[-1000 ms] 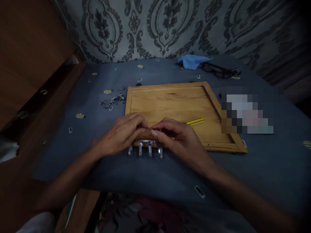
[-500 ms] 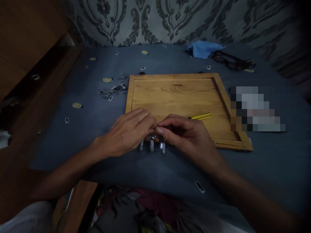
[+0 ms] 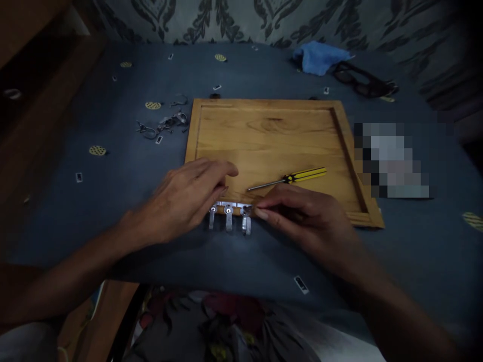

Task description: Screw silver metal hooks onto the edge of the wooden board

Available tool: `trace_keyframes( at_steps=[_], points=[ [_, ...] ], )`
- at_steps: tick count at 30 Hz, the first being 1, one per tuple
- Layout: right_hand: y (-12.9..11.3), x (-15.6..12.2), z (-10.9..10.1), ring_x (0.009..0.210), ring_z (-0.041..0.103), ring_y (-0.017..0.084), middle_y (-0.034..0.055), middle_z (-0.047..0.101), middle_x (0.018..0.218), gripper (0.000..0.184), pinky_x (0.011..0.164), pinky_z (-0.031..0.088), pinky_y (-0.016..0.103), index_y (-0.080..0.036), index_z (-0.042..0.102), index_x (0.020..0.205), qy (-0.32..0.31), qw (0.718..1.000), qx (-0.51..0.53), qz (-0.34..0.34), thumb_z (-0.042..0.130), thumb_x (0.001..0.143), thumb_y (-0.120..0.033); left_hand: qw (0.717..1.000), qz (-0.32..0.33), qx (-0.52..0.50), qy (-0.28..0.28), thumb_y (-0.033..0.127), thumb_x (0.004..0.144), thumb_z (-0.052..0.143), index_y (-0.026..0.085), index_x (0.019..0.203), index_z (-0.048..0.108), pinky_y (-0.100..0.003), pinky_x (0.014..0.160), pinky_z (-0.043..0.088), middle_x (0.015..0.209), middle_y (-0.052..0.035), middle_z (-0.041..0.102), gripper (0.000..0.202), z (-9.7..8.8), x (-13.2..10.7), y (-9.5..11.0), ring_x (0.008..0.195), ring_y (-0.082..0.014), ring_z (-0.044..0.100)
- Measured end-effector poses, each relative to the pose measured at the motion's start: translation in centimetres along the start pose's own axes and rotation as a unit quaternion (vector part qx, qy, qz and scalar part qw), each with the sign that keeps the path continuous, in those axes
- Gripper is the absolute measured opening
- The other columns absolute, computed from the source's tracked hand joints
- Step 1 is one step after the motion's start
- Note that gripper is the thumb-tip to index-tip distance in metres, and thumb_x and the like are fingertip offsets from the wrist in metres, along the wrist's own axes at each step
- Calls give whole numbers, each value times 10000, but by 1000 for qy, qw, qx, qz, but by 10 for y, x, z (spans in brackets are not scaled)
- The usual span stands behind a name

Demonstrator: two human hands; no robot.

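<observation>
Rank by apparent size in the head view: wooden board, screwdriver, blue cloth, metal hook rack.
1. wooden board, by far the largest.
2. screwdriver and blue cloth: unsure. The screwdriver is longer, while the cloth is broader and lies farther from the camera.
3. metal hook rack, smallest as visible.

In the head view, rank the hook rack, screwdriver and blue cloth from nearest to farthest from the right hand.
1. Hook rack, at the right hand fingertips.
2. Screwdriver, just beyond, on the wooden tray.
3. Blue cloth, far back, to the right.
</observation>
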State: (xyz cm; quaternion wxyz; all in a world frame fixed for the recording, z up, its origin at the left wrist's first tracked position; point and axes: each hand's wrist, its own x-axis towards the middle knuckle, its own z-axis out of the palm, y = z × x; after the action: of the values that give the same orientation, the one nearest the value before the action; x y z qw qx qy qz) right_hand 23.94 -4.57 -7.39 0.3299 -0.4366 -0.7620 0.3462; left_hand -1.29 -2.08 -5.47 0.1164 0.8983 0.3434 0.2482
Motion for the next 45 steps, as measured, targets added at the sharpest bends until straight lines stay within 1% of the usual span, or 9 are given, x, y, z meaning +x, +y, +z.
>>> trace_keyframes(
  at_steps=[4,10,15,19,25,31,34,41,45],
  points=[
    [7,-1,4,747,705,166,16,743,833,90,659,531,288,-248,719,924,-32,998,-34,-29,670,980,-298,999,7,26,-19,202,1059,418,159,1201,563,-326,770,579,996,-61,738,207,4,0,-1,907,-207,716],
    [3,0,3,772,715,215,27,746,849,117,674,543,346,-287,700,915,-62,997,-51,-9,637,994,-346,998,4,46,-31,107,999,470,121,1192,580,-357,727,573,944,-78,746,222,1,1,0,879,-240,715],
    [-2,2,0,764,706,217,27,739,855,121,664,536,354,-298,696,926,-78,995,-69,2,617,1003,-348,997,-15,64,-47,118,1014,423,172,1144,577,-355,676,515,925,-62,724,209,0,1,1,840,-236,696],
    [-5,4,-2,764,704,204,25,732,867,122,657,529,338,-290,687,940,-93,992,-87,-10,592,1014,-312,996,-20,69,-55,140,1017,438,171,1114,583,-365,678,502,886,-53,708,177,-1,1,2,819,-243,688],
    [-7,7,-7,753,704,173,22,727,866,127,642,508,291,-246,677,938,-118,984,-129,-33,573,1010,-231,996,-8,74,-43,143,1027,425,158,1067,581,-370,627,491,855,-64,708,163,-2,3,1,778,-257,697],
    [-8,16,-8,754,713,199,40,749,864,159,651,506,312,-253,687,884,-150,981,-124,-9,584,999,-292,996,-25,69,-48,205,1048,341,208,1069,581,-350,691,505,904,-51,711,241,1,2,0,834,-229,708],
    [-7,17,-8,723,710,196,15,739,802,182,642,494,309,-264,682,846,-146,982,-117,-6,606,999,-327,997,-22,63,-40,221,1050,338,208,1069,594,-359,690,498,897,-56,707,257,3,1,0,830,-235,704],
    [-5,11,-8,715,708,209,9,741,782,250,654,495,339,-292,692,849,-127,987,-95,24,605,1010,-462,999,-29,27,-24,261,1055,353,219,1077,617,-363,715,496,871,-45,679,268,5,0,0,841,-242,704],
    [-5,10,-7,770,721,210,8,744,808,217,677,501,337,-293,706,873,-111,990,-85,20,630,1001,-451,997,-19,67,-45,202,1030,380,212,1078,605,-353,695,493,898,-43,703,230,6,0,0,854,-246,711]
  ],
)
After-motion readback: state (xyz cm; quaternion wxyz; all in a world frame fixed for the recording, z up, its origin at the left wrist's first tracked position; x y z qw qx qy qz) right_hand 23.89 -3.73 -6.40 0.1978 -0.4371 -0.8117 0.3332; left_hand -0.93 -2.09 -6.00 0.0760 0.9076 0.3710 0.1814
